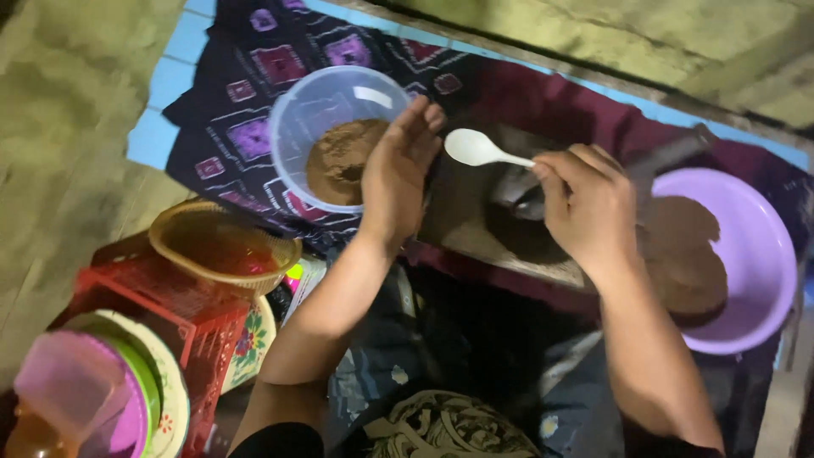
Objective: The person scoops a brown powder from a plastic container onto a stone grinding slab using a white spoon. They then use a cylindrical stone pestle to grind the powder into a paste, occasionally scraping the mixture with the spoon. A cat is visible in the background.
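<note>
My right hand (pixel 589 208) holds a white plastic spoon (pixel 476 148) by its handle, the bowl of the spoon pointing left and empty. My left hand (pixel 398 170) rests with fingers together against the right rim of a clear bluish plastic bowl (pixel 301 119) that holds brown powder (pixel 339 159). Under my right hand lies a dark flat grinding stone (pixel 517 229) with dark paste on it. A purple basin (pixel 763 254) at the right holds more brown powder (pixel 682 254).
A patterned purple and black cloth (pixel 246 76) lies under the clear bowl. At lower left stand a woven basket (pixel 220 246), a red plastic crate (pixel 161 305), stacked plates and a pink container (pixel 72 386). A dark rod (pixel 670 153) lies behind the stone.
</note>
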